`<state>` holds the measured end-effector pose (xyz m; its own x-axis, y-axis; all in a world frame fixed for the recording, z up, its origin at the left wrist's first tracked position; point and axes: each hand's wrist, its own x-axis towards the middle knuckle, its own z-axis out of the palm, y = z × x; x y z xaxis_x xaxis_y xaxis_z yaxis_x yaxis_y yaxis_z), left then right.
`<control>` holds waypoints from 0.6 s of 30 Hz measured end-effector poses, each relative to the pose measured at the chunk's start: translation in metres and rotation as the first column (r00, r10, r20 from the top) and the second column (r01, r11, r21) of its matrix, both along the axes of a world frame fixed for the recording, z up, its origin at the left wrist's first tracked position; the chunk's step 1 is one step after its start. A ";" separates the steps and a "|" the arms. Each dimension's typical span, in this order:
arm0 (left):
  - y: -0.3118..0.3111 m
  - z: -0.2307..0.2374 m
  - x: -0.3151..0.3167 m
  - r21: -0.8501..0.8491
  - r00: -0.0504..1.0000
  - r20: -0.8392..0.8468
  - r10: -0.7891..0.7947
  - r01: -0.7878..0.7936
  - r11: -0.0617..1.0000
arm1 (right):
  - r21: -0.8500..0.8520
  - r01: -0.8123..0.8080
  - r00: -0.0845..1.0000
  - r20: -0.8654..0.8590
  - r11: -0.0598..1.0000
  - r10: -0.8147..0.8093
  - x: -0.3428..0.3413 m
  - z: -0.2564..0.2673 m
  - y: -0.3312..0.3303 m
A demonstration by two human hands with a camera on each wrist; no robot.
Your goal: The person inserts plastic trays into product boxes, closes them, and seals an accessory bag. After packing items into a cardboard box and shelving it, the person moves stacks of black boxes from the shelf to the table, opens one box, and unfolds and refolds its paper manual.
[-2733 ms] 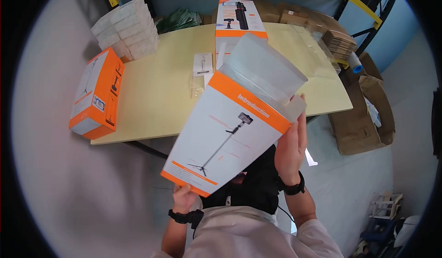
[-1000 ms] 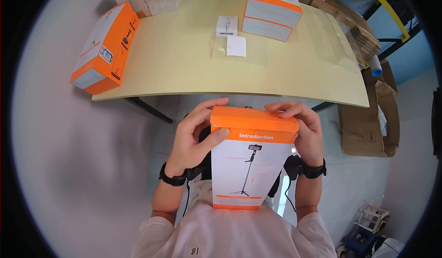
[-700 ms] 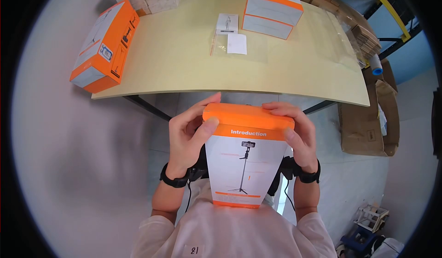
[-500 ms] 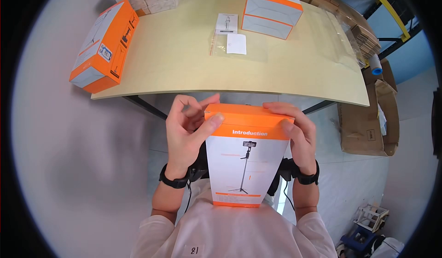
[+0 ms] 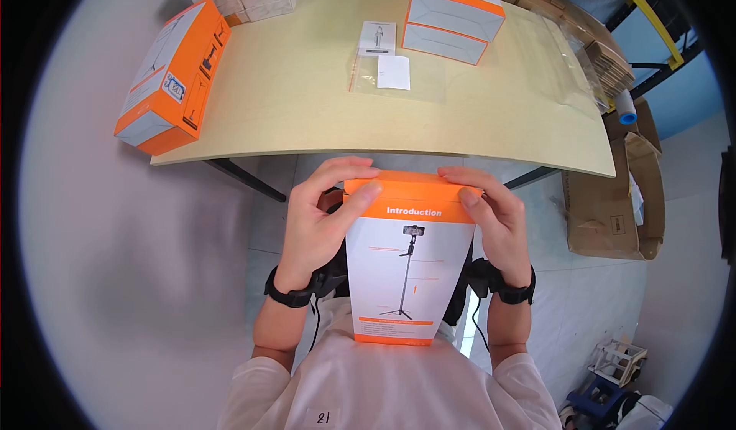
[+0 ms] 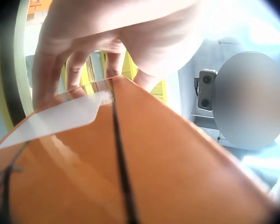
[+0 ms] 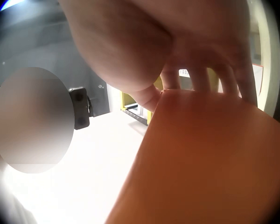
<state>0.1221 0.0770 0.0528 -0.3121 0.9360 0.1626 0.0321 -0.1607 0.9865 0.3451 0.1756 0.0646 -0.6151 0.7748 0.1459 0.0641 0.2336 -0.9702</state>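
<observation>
A white and orange cardboard box (image 5: 410,269) printed "Introduction" and a tripod selfie stick stands upright against the person's lap and shirt. Its orange top end is folded over. My left hand (image 5: 318,215) grips the upper left corner, thumb on the printed front and fingers over the top. On the upper right corner my right hand (image 5: 498,219) holds in the same way. In the left wrist view the fingers of the left hand (image 6: 102,51) bend over the edge beside a translucent sticker (image 6: 60,116). The right wrist view has the right hand (image 7: 200,51) curled at the plain orange side.
The table (image 5: 307,115) carries an orange and white box (image 5: 176,77) at left, stacked boxes (image 5: 452,23) at the back, and a leaflet (image 5: 378,37) and white card (image 5: 394,72) by a clear plastic bag (image 5: 425,85). An opened brown carton (image 5: 606,207) stands on the floor, right.
The box's flap, open at first, is now folded down. The box has come upright to the body, and both hands have moved to its top corners. The left fingers lifted briefly, then returned to the top.
</observation>
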 end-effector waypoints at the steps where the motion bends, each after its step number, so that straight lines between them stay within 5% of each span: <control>1: 0.001 -0.001 0.001 0.011 1.000 0.002 0.021 -0.021 1.000 | -0.034 -0.018 0.998 -0.054 0.999 0.016 0.000 -0.001 0.001; 7: 0.004 0.005 0.002 -0.040 0.992 0.118 0.041 -0.037 0.999 | -0.082 -0.053 0.993 -0.107 0.995 0.044 0.000 -0.004 0.009; 18: 0.007 0.002 -0.001 -0.072 0.995 0.079 0.061 -0.055 0.996 | -0.174 -0.036 0.998 -0.054 0.984 0.027 -0.004 -0.004 0.013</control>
<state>0.1210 0.0842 0.0544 -0.3755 0.9242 0.0702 -0.0408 -0.0921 0.9949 0.3408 0.1886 0.0603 -0.6349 0.7715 0.0417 0.0088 0.0613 -0.9981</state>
